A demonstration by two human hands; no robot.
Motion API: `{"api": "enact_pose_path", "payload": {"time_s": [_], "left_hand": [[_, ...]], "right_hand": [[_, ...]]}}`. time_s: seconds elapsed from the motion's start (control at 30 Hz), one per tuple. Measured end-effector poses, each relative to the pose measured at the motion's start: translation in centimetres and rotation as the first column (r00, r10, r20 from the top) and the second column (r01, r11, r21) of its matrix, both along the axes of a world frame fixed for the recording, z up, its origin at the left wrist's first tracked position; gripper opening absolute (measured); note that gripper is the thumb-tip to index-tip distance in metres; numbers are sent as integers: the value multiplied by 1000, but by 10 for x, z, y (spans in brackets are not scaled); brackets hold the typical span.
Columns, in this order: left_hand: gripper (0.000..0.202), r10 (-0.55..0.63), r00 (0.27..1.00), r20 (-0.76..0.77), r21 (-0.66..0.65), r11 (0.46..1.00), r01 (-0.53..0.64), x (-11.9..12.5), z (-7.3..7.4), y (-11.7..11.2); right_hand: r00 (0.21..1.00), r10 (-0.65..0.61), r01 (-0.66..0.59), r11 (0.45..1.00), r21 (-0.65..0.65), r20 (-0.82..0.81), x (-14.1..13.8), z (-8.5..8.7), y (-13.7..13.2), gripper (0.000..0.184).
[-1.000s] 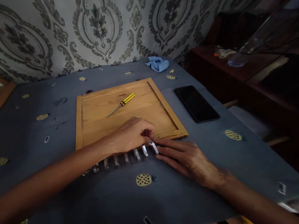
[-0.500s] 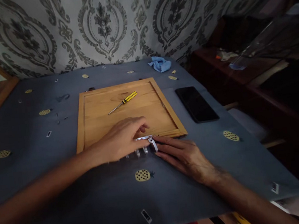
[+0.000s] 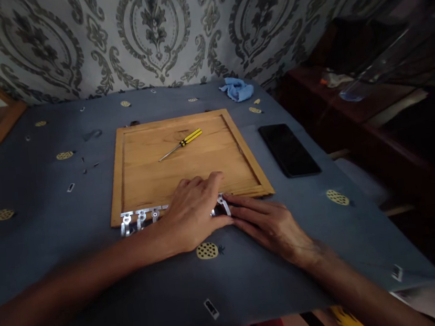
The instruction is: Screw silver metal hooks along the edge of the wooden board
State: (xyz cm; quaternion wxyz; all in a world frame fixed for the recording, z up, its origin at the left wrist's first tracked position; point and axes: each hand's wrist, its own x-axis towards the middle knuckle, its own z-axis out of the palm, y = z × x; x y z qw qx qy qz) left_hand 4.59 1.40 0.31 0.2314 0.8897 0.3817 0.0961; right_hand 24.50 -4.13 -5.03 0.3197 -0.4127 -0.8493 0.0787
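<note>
A silver metal hook rail [image 3: 140,215] lies along the near edge of a framed wooden board [image 3: 187,177], its several hooks pointing toward me. My left hand [image 3: 194,211] arches over the rail's right half, thumb below and fingers above, gripping it and hiding the hooks beneath. At the rail's right end, my right hand [image 3: 268,223] has its fingers close together, holding the last hook. On the board's panel lies a screwdriver [image 3: 183,143] with a yellow and black handle, its tip pointing left and toward me.
Several small screws [image 3: 85,171] lie on the blue tablecloth [image 3: 147,298] left of the board. A black phone [image 3: 290,150] rests to its right. A crumpled blue cloth [image 3: 237,89] is at the back, before a patterned curtain [image 3: 165,32]. Dark furniture [image 3: 320,97] stands beyond the table's right edge.
My left hand has shifted its hold on the rail, its thumb moving down to the near side, and the rail's left hooks now show. My right hand stays at the right end.
</note>
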Motion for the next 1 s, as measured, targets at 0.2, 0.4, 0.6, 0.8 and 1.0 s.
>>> {"api": "enact_pose_path", "payload": {"time_s": [0.2, 0.4, 0.6, 0.8, 1.0], "left_hand": [[58, 14, 999, -31, 16, 1000, -14, 3, 2, -3], [63, 65, 998, -13, 84, 994, -64, 7, -6, -6], [65, 88, 995, 40, 100, 991, -92, 8, -13, -5], [71, 107, 992, 72, 70, 991, -112, 8, -12, -4], [78, 116, 991, 60, 44, 992, -119, 9, -9, -5]], "right_hand": [[999, -16, 16, 1000, 3, 30, 1, -2, 0, 25], [999, -12, 12, 1000, 4, 49, 1, 1, 0, 29], [999, 44, -42, 995, -87, 18, 7, 9, 1, 39], [991, -47, 29, 990, -135, -128, -6, 28, 22, 19], [995, -16, -5, 977, -214, -96, -13, 34, 39, 10]]}}
